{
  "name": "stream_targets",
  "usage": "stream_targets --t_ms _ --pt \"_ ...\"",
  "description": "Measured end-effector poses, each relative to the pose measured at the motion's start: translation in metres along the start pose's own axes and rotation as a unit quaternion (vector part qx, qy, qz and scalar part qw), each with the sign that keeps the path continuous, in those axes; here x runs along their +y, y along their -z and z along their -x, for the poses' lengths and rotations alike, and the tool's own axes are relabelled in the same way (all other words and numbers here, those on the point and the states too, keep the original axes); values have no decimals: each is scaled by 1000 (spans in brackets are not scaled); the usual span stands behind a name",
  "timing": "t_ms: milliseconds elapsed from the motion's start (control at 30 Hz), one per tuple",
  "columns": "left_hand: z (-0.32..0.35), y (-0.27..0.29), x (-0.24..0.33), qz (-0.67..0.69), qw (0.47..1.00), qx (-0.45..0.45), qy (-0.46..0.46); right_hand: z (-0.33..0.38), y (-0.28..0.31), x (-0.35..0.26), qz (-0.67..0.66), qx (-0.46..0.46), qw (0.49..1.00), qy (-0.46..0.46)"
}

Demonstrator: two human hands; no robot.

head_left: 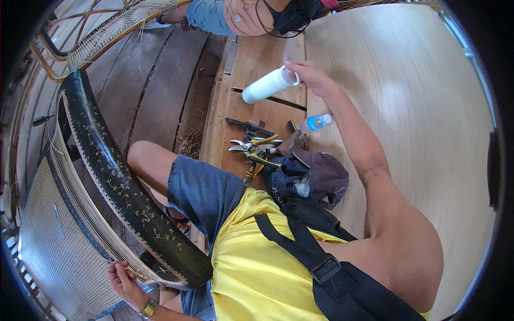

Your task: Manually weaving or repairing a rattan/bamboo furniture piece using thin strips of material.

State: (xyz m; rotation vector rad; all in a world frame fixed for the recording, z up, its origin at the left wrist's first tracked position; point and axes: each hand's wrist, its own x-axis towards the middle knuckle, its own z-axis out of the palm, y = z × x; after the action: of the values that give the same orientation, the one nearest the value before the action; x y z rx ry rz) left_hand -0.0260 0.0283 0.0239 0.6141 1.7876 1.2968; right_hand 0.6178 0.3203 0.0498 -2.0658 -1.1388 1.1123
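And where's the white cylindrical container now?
In the head view's upper middle, the white cylindrical container is held at its right end by the right hand, up and left of the clear plastic bottle with a blue label.

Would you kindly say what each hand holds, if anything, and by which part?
The right hand holds the white bottle by its end loop. The left hand is at the pale strands; whether it grips any cannot be told.

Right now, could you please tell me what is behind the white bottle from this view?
Plywood panels show around the white bottle, which the right hand holds; whatever lies directly behind its opaque body is covered and cannot be seen.
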Motion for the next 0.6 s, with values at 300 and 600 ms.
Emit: stream_targets --t_ms 300,600 --pt "-15 0 -4 -4 1000 -22 -22 31 85 40 55 50 997 -32" --pt "-9 4 -4 -7 1000 -22 -17 38 136 74 97 -38 987 -120"
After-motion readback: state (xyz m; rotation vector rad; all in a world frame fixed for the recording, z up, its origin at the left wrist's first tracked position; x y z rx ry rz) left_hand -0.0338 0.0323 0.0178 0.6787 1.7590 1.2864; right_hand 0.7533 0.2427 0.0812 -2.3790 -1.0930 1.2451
